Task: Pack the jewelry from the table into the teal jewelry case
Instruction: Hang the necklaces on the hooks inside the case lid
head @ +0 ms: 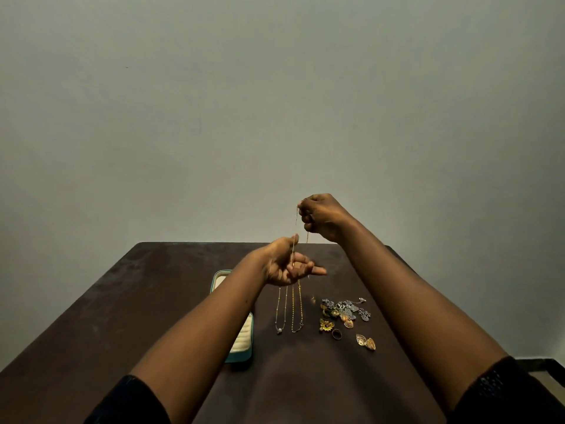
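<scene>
My right hand [322,216] is raised above the table and pinches the top of a thin gold chain [295,228]. The chain hangs down into my left hand [289,266], which is held palm up with fingers curled round it. Below that hand, two necklaces lie on the dark table: a silver one with a bead [280,313] and a gold one [297,312]. The teal jewelry case [241,344] with cream lining lies open on the table, partly hidden by my left forearm. A pile of earrings, rings and pendants [344,313] sits to the right.
The dark brown table [122,316] ends at a plain grey wall behind. A ring [337,333] and a pair of gold leaf earrings [366,341] lie near the pile. Part of a dark chair or frame [544,367] shows at the right edge.
</scene>
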The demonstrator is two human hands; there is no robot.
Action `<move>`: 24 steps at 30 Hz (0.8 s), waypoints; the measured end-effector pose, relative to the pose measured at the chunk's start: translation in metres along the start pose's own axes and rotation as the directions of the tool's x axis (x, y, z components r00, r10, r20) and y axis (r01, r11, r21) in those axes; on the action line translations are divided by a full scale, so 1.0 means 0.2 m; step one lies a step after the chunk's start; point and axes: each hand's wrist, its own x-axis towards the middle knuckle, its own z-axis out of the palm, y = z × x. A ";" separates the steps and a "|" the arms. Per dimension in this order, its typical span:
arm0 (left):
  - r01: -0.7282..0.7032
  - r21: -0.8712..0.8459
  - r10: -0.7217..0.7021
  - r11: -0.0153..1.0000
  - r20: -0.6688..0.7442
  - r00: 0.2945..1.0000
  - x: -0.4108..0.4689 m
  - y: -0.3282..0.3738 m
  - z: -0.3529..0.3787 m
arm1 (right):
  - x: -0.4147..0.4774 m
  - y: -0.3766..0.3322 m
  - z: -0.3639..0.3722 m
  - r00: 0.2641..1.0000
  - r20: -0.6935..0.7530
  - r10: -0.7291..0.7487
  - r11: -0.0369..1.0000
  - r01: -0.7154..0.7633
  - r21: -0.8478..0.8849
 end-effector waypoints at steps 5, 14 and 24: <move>0.058 -0.079 -0.058 0.995 0.000 0.998 -0.01 -0.05 -0.01 | -0.05 -0.03 0.02 0.997 0.031 0.071 0.997 -0.072 0.034; -0.130 -0.127 0.110 0.983 -0.153 0.982 -0.01 -0.13 -0.06 | -0.13 0.00 -0.02 0.969 0.117 0.215 0.975 -0.207 -0.077; -0.331 0.074 0.339 0.941 -0.138 0.931 -0.13 -0.12 -0.05 | -0.14 0.13 -0.03 0.987 0.110 0.118 0.954 -0.082 -0.287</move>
